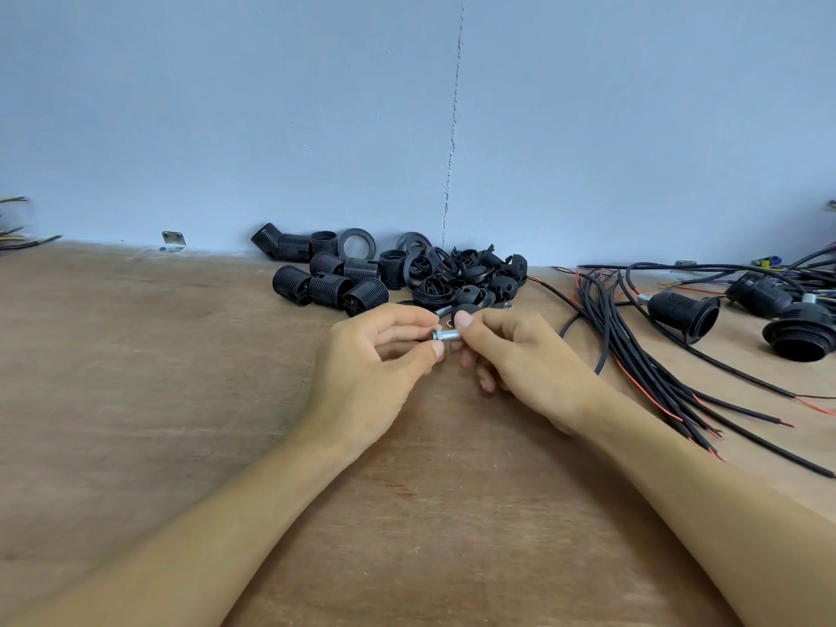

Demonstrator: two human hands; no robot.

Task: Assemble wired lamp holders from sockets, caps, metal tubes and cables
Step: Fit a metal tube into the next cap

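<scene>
A short threaded metal tube [447, 334] is held level between both hands above the middle of the wooden table [181, 377]. My left hand [377, 362] pinches its left end between thumb and fingers. My right hand [511, 355] pinches its right end, thumb on top. Behind the hands lies a pile of black threaded sockets [330, 282], rings [357, 244] and domed caps [479, 278]. A bundle of black cables [633, 350] with red inner wires fans out to the right.
Finished lamp holders [687, 314] with cables attached lie at the far right. A small metal bracket [173, 241] sits against the blue wall [407, 106] at the back left. More cable ends poke in at the left edge [22, 239].
</scene>
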